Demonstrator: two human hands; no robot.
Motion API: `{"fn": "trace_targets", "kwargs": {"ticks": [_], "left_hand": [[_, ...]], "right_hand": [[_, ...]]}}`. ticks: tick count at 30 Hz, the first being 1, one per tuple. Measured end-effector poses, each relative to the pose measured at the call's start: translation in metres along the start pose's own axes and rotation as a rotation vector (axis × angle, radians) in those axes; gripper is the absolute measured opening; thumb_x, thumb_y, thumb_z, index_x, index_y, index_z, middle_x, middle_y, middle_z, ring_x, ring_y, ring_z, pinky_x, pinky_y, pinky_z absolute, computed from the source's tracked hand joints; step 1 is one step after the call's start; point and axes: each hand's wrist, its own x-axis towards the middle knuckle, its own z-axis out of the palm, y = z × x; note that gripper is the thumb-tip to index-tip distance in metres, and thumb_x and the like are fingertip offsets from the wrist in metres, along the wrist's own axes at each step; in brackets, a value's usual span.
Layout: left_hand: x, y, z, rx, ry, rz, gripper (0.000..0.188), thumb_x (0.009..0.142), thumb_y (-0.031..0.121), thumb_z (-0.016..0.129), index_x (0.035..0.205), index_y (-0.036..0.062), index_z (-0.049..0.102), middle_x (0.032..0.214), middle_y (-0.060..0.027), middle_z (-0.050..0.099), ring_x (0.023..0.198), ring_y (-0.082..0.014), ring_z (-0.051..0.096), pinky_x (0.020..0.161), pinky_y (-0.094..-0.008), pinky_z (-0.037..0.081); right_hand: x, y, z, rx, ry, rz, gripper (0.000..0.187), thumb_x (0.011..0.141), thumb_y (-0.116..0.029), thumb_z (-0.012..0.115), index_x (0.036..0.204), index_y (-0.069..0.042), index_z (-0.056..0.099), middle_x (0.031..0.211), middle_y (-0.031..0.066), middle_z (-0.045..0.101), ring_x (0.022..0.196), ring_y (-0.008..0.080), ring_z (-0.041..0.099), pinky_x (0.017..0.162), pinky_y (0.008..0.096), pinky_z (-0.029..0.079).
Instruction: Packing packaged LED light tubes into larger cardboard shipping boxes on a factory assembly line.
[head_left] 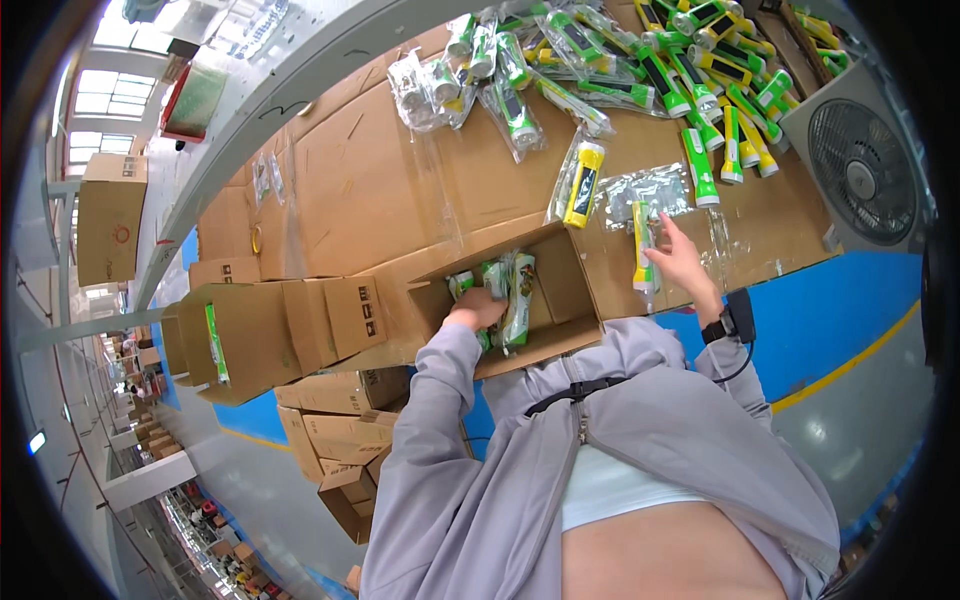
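Note:
My left hand (481, 307) reaches into an open cardboard box (568, 272), its fingers curled down on a bagged flashlight (490, 279); the fingertips are partly hidden. Beside it in the box stands another bagged green and white flashlight (519, 298). To the right, my right hand (681, 259) has its fingers apart, with the thumb at the edge of a yellow and green flashlight (641, 246) that lies on a clear plastic bag. Between box and pile rests a yellow flashlight (584, 186) with a dark panel, partly in its clear bag.
A heap of green and yellow flashlights (690, 75), many bagged, covers the far right of the cardboard-covered table (350, 180). A grey fan (862, 170) stands at the right edge. Another open carton (255, 335) sits at left, with more cartons (345, 425) below.

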Motion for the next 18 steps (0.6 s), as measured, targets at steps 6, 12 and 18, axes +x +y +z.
{"fn": "trace_targets", "kwargs": {"ticks": [6, 12, 18], "left_hand": [[0.003, -0.004, 0.009, 0.209, 0.306, 0.198, 0.048, 0.077, 0.042, 0.053, 0.095, -0.0014, 0.064, 0.100, -0.0210, 0.063, 0.094, -0.0349, 0.060, 0.084, -0.0416, 0.048], [-0.012, 0.009, 0.011, 0.199, 0.350, 0.309, 0.037, 0.077, 0.035, 0.054, 0.084, -0.0003, 0.065, 0.087, -0.0231, 0.064, 0.083, -0.0380, 0.062, 0.077, -0.0455, 0.048], [0.023, -0.016, 0.024, 0.216, 0.481, 0.324, 0.028, 0.083, 0.025, 0.050, 0.088, 0.0017, 0.065, 0.088, -0.0229, 0.063, 0.084, -0.0393, 0.061, 0.079, -0.0466, 0.048]], "right_hand": [[-0.023, -0.066, 0.013, 0.192, 0.025, -0.132, 0.060, 0.076, -0.015, 0.066, 0.130, -0.005, 0.043, 0.117, 0.0196, 0.053, 0.097, 0.0307, 0.060, 0.081, 0.0359, 0.049], [-0.072, -0.143, 0.027, 0.110, -0.136, -0.387, 0.039, 0.077, -0.011, 0.063, 0.114, -0.002, 0.053, 0.113, 0.0165, 0.053, 0.098, 0.0286, 0.056, 0.083, 0.0349, 0.046], [-0.093, -0.165, 0.065, -0.246, 0.012, -0.579, 0.038, 0.072, -0.007, 0.062, 0.110, -0.005, 0.056, 0.127, 0.0167, 0.039, 0.117, 0.0347, 0.039, 0.094, 0.0425, 0.037]]}}
